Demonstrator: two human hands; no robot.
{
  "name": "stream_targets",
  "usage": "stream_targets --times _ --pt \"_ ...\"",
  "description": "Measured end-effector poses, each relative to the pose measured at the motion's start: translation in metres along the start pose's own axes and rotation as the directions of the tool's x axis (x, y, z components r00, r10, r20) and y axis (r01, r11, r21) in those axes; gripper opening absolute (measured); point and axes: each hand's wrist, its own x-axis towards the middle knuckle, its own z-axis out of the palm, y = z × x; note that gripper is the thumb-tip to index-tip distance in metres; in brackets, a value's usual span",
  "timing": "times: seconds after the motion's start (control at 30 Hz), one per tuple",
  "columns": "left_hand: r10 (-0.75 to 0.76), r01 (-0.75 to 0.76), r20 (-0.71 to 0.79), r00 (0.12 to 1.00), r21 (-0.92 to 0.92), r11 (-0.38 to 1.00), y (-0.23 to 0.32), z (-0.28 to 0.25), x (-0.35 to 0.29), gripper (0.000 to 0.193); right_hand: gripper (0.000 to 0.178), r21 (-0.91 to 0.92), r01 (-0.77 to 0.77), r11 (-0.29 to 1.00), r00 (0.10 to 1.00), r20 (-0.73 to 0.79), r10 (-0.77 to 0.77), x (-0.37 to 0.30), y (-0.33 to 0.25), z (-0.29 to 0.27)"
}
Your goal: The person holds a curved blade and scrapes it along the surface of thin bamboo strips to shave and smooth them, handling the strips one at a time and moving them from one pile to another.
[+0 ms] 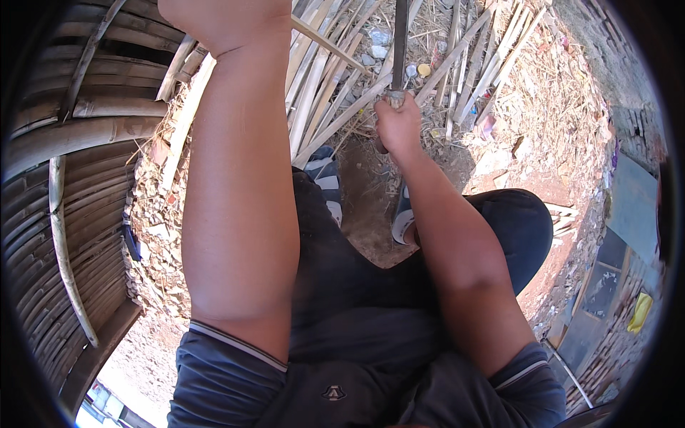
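Note:
My right hand [399, 128] is closed around the handle of a long machete [400, 43]. Its narrow dark blade points away from me and runs out at the upper edge. My left arm reaches far forward, and only the base of my left hand [225, 18] shows at the top; its fingers are out of the picture. Beside that wrist a thin bamboo strip [332, 44] slants down to the right; whether the hand holds it cannot be seen. Many split bamboo strips [321, 107] lie on the ground beyond my feet.
A slatted bamboo wall [85, 207] rises on the left. Dry straw and chips [564, 100] cover the ground ahead and right. A yellow bottle cap-like disc [424, 70] lies near the blade. My shoes [403, 217] are below the right hand. A yellow packet [640, 312] is at far right.

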Motion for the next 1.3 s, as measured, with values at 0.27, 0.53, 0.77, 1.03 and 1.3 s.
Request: stream_targets --times 0.27,0.53,0.77,1.03,1.3 --pt "-0.587 0.612 0.269 0.764 -0.589 0.528 0.023 -0.003 -0.003 0.034 0.039 -0.725 -0.010 0.689 0.992 0.080 0.098 0.000 0.052 -0.009" --pt "-0.570 0.600 0.259 0.780 -0.572 0.560 0.046 -0.007 -0.003 0.033 0.034 -0.009 -0.467 0.884 0.850 0.273 0.452 -0.002 0.057 -0.009" --pt "-0.408 0.402 0.060 0.911 -0.348 0.847 0.015 -0.003 0.005 0.032 0.038 -0.160 0.113 0.981 0.988 -0.084 -0.128 -0.006 0.005 0.004" --pt "-0.613 0.622 0.243 0.752 -0.571 0.536 0.040 -0.006 -0.003 0.040 0.035 -0.639 -0.101 0.762 0.977 0.079 0.196 0.002 0.071 -0.016" --pt "-0.529 0.515 0.138 0.838 -0.522 0.680 0.020 0.005 0.000 0.040 0.027 -0.007 0.009 1.000 0.997 0.076 -0.009 -0.003 -0.006 -0.003"
